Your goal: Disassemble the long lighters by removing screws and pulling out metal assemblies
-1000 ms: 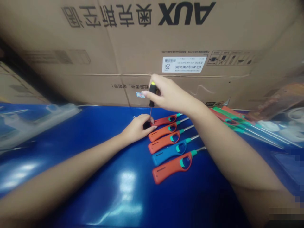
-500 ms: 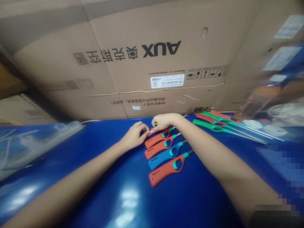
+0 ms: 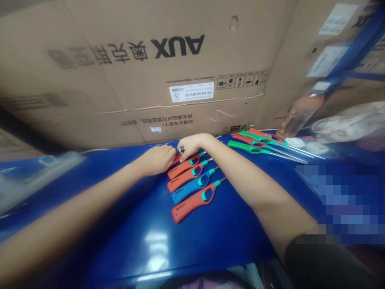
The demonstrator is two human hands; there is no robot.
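The right hand (image 3: 192, 146) is found clamped on a black-and-yellow screwdriver (image 3: 182, 149), of which only the rounded handle end is exposed; the rest is covered by the fist. The left hand (image 3: 161, 159) is curled, fingers together, at the butt end of a long-necked orange-red plastic lighter (image 3: 177, 159); whether this is gripped or merely touched cannot be told. The lighter is laid flat on the glossy blue worktop (image 3: 120, 224), farthest in a row of five, and is largely hidden by both hands. Nearer in the row, in order, are placed two orange plastic lighters, a blue plastic lighter (image 3: 189, 189) and a red plastic lighter (image 3: 192, 202), all with turquoise triggers and with butts pointed left. To the right, beyond the right forearm, a pile of green and red plastic lighters (image 3: 249, 147) is noted, near a capped orange-tinted bottle (image 3: 300, 114). The worktop is backed by a large brown cardboard box (image 3: 120, 88), its print inverted.
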